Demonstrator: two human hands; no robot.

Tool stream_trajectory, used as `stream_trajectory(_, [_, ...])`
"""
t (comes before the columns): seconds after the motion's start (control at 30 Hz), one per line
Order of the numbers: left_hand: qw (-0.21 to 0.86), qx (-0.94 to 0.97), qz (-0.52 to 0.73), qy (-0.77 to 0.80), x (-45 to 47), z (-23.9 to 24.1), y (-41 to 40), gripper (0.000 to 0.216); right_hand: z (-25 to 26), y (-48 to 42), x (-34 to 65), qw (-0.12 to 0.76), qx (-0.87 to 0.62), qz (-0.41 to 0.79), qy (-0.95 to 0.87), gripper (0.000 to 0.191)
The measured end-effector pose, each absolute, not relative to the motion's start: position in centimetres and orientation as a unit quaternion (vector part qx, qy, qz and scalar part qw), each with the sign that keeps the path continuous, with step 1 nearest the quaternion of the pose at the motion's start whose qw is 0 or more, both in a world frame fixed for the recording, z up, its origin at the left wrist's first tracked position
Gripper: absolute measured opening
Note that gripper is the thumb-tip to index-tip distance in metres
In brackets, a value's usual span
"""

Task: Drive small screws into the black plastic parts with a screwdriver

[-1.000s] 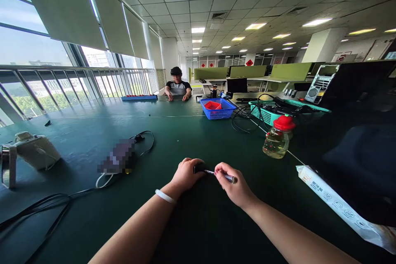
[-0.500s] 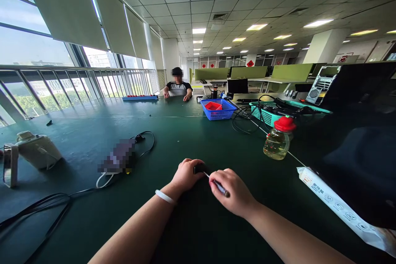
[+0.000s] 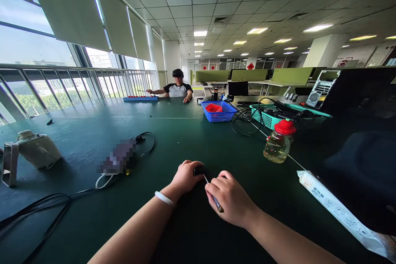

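My left hand (image 3: pixel 185 177), a white band on its wrist, is closed around a small black object (image 3: pixel 199 170) at the front middle of the dark green table. Fingers hide part of that object, so its kind is unclear. Just to the right, my right hand (image 3: pixel 231 199) grips a slim screwdriver (image 3: pixel 218 205) by its handle. The thin shaft points up and left, its tip at or close to the black object; whether they touch I cannot tell.
Left are a blurred dark item (image 3: pixel 119 156) with cables and a grey-white jug (image 3: pixel 40 148). Right stand a red-capped bottle (image 3: pixel 278 144), a white packet (image 3: pixel 337 210), and blue (image 3: pixel 219 115) and green (image 3: pixel 269 119) baskets. Across the table sits a person (image 3: pixel 178 88) beside a blue rack (image 3: pixel 140 98).
My right hand has tilted the screwdriver more upright, its handle end swinging down and left. My left hand stays in place. The person opposite has stretched an arm towards the blue rack.
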State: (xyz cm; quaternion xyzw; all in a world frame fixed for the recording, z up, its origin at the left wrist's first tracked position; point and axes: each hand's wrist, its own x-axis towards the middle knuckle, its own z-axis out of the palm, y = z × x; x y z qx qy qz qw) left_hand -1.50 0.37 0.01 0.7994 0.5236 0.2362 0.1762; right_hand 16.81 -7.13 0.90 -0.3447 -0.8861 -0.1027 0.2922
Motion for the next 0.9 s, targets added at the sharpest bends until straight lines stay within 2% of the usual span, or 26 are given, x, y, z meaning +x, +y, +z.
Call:
stream_trajectory(0.3, [0.173, 0.797, 0.24, 0.526, -1.4, -0.2, 0.5, 0.04, 1.1, -7.2, 16.9, 0.304, -0.333, -0.129, -0.883, 0.015])
stream_trajectory(0.53, [0.174, 0.798, 0.243, 0.523, -1.5, -0.1, 0.5, 0.037, 1.1, -7.0, 17.1, 0.308, -0.339, -0.101, -0.883, 0.015])
stream_trajectory(0.73, [0.175, 0.801, 0.247, 0.517, -1.5, -0.2, 0.5, 0.036, 0.7, -6.4, 18.0, 0.344, -0.36, -0.017, -0.867, 0.011])
stream_trajectory(0.9, [0.179, 0.802, 0.245, 0.515, -1.6, -0.2, 0.6, 0.036, 1.0, -5.6, 18.7, 0.398, -0.394, 0.112, -0.821, 0.011])
